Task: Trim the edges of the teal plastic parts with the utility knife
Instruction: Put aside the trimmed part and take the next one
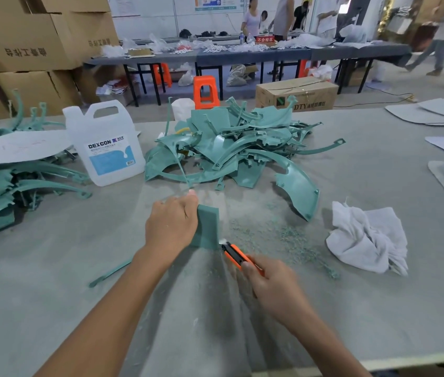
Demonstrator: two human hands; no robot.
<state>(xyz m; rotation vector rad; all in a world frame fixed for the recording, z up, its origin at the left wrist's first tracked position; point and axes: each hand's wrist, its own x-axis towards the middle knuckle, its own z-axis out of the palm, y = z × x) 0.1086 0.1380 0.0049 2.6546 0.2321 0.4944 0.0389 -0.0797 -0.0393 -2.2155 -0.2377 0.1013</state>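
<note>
Trimming was in progress. The left hand (172, 221) gripped one teal part (207, 227) upright on the table (79, 268), near centre, with its fingers curled over the part's left side. The right hand (272, 284) was closed round the single utility knife (236, 254), blade at the part's near right corner. The next move appeared to call for a steady draw along that edge, keeping the holding fingers clear. Also noted: two piles too tangled to count, the far heap (231, 148) and the left heap (11, 180); one jug (105, 142); one white cloth (367, 238).

Jug (105, 148), white rag (367, 238) and seemingly cardboard sheets (438, 112) lie about.
</note>
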